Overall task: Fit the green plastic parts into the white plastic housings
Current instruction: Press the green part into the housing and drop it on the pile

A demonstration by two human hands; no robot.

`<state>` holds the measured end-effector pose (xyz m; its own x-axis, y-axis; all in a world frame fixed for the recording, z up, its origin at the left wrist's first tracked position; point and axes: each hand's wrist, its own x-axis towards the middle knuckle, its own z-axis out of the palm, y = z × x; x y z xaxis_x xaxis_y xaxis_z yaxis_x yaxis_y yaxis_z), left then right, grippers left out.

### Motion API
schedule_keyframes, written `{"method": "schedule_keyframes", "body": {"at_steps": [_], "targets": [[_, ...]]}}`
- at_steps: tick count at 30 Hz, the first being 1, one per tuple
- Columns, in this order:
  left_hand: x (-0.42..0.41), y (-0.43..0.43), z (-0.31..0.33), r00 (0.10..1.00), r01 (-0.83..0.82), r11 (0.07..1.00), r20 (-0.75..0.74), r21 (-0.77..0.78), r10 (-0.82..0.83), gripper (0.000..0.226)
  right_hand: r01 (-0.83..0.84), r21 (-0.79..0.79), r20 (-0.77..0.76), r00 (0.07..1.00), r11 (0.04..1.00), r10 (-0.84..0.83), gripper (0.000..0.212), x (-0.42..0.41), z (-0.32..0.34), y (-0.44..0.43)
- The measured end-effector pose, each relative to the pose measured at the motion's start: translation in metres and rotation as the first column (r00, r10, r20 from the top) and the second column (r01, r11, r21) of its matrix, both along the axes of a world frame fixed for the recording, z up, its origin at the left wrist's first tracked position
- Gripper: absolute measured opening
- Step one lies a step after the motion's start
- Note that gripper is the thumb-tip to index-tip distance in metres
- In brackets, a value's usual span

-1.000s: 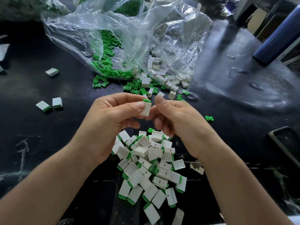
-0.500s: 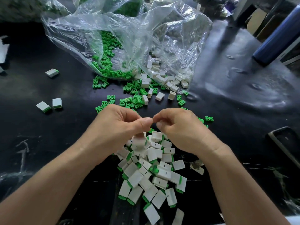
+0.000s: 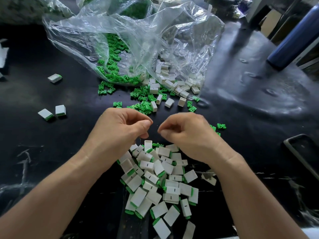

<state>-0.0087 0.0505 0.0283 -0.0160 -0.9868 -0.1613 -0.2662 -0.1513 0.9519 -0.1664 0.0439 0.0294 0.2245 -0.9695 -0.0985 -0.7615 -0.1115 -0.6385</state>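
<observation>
Green parts (image 3: 144, 105), tally at this point?

— Large heap of finished pieces (image 3: 160, 178) on the bench (image 3: 51, 152) below the wrists, white with green ends showing; three more lie well apart to the left; by my reckoning a good share is done, but far from all.

What is left?

— Plenty; loose green parts spill from the clear bag (image 3: 138, 35) onto the bench, with more inside it; empty white housings (image 3: 172, 83) lie at the bag's mouth, beside and among the green ones; creases hide part of the bag's contents, so no count.

Hands?

— Left hand (image 3: 119, 130) and right hand (image 3: 189, 135) hover side by side, not touching, above the far edge of the heap, between it and the loose stock; backs turned up.

Fingers?

— Both sets curled in, thumb close to forefinger; nothing seen held by either; undersides of the palms are hidden; my guess is between pieces, next pick not yet begun.
</observation>
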Motion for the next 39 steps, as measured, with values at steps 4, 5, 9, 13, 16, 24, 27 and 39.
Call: {"method": "schedule_keyframes", "body": {"at_steps": [4, 5, 9, 13, 16, 24, 27, 39], "targets": [[-0.001, 0.001, 0.002, 1.0, -0.011, 1.0, -0.013, 0.005, 0.011, 0.014, 0.22, -0.219, -0.072, 0.968, 0.95, -0.241, 0.022, -0.01, -0.008, -0.013], [-0.001, 0.001, 0.003, 1.0, -0.01, 1.0, -0.018, 0.004, 0.01, 0.014, 0.25, -0.252, -0.092, 0.955, 0.935, -0.28, 0.027, -0.012, -0.011, -0.017], [-0.002, 0.004, 0.006, 1.0, 0.008, 1.0, -0.028, -0.007, -0.008, 0.013, 0.255, -0.233, -0.153, 0.943, 0.938, -0.294, 0.03, -0.015, -0.02, -0.032], [-0.003, 0.004, 0.007, 0.999, 0.019, 1.0, -0.043, -0.013, -0.02, 0.013, 0.226, -0.178, -0.184, 0.948, 0.958, -0.259, 0.028, -0.017, -0.027, -0.037], [-0.002, 0.003, 0.005, 0.998, 0.023, 1.0, -0.056, -0.015, -0.024, 0.013, 0.228, -0.187, -0.147, 0.955, 0.955, -0.257, 0.027, -0.017, -0.027, -0.037], [0.003, 0.001, -0.001, 1.0, 0.004, 0.995, -0.022, -0.097, -0.006, 0.032, 0.248, -0.091, 0.461, 0.869, 0.964, -0.18, 0.011, 0.003, -0.001, -0.003], [0.002, 0.001, 0.0, 0.993, 0.028, 0.992, -0.11, -0.121, -0.041, 0.04, 0.086, 0.025, 0.602, 0.794, 0.996, -0.083, 0.013, 0.017, 0.004, 0.009], [0.001, 0.001, -0.006, 0.995, -0.061, 0.971, -0.085, -0.232, 0.042, 0.027, 0.17, 0.076, 0.583, 0.792, 0.983, -0.182, 0.023, 0.007, 0.003, 0.002]]}}
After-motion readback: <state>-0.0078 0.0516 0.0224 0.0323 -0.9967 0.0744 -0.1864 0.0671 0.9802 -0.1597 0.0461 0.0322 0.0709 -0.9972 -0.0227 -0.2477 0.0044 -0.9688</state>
